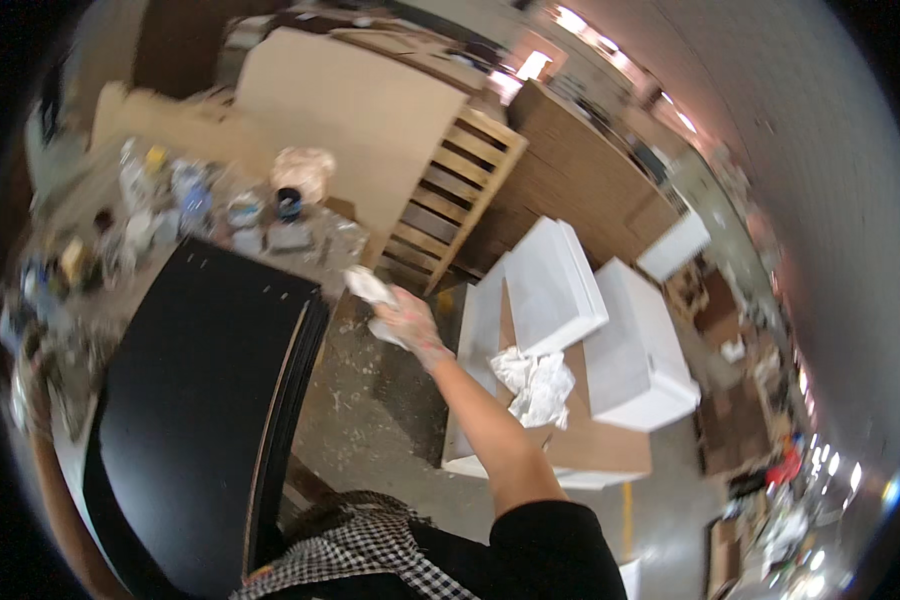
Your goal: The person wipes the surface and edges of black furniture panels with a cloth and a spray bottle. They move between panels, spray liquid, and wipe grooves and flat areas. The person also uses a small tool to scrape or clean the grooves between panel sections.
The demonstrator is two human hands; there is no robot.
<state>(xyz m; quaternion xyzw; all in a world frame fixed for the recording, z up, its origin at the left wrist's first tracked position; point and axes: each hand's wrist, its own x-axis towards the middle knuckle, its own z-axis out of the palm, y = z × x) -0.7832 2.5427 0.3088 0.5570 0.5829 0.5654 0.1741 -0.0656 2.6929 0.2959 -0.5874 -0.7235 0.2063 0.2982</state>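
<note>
My right hand (407, 320) is closed round a crumpled white cloth (368, 286). It hangs over the floor, just past the right edge of a stack of black panels (205, 390). The top panel is smooth, with small marks near its far corners. Far to the left, my left hand (36, 385) is beside the panels, next to crumpled clear plastic (75, 375). Its fingers are blurred near the picture's rim, so what they hold, if anything, is unclear.
Bottles and cans, among them a dark can (288, 203), crowd the bench behind the panels. A slatted wooden frame (453, 195) leans beyond. White boxy pieces (635, 350) stand on the right, with crumpled white cloth or paper (538, 385) among them.
</note>
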